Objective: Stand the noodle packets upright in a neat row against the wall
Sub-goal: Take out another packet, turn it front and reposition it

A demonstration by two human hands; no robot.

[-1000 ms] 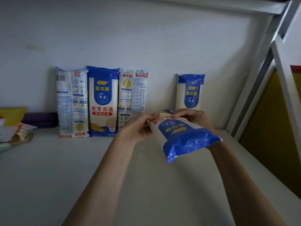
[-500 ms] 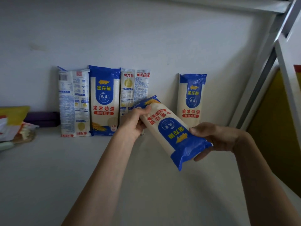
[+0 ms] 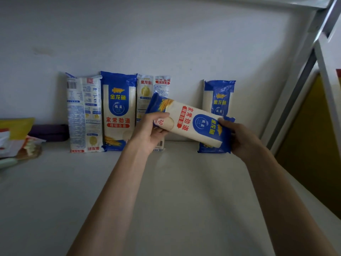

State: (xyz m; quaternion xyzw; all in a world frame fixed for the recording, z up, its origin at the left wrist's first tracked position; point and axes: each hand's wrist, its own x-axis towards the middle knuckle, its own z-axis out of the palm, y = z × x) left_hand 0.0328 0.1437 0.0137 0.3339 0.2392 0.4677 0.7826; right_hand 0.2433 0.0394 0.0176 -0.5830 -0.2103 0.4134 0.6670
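I hold a blue-and-cream noodle packet point(image 3: 191, 122) nearly sideways in the air, in front of the gap in the row. My left hand point(image 3: 149, 133) grips its wheat-printed end and my right hand point(image 3: 238, 137) grips its blue logo end. Three packets stand upright against the white wall point(image 3: 166, 43): a back-facing one point(image 3: 84, 115), a front-facing blue one point(image 3: 118, 111) and another back-facing one point(image 3: 149, 89), partly hidden by the held packet. A fourth packet point(image 3: 219, 97) stands alone further right, its lower part hidden.
The pale shelf top point(image 3: 166, 191) runs toward me. A dark purple object point(image 3: 49, 133) lies by the wall at left, with a yellow pack and wrappers point(image 3: 16, 139) at the left edge. A white metal frame point(image 3: 313, 67) rises on the right.
The held packet has risen and swung from pointing down-right toward me to lying nearly sideways nearer the wall. My right hand moved up and right with its blue end.
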